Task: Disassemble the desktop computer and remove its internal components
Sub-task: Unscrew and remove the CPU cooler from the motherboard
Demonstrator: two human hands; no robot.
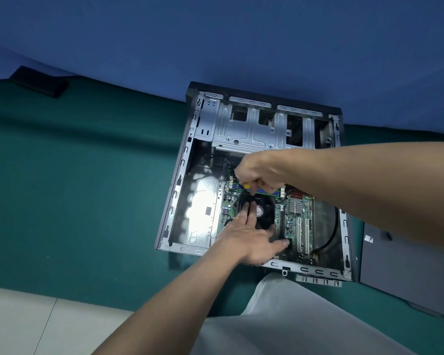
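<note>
Left hand [251,239] rests flat-fingered on the black round cooler fan [265,213]; right hand [262,172], just above it, grips a yellow-handled tool [246,186].

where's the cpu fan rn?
Head view: the black CPU fan sits on the motherboard mid-frame, under the fingers of the left hand, just below the right hand gripping a yellow-handled tool, left of the white expansion slots.

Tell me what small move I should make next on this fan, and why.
Probably turn the screwdriver to loosen the fan at its far edge. Your right hand grips its yellow handle just above that edge, your left hand lies flat on the fan and can steady it, and the fan sits on the board, not yet lifted.
</note>
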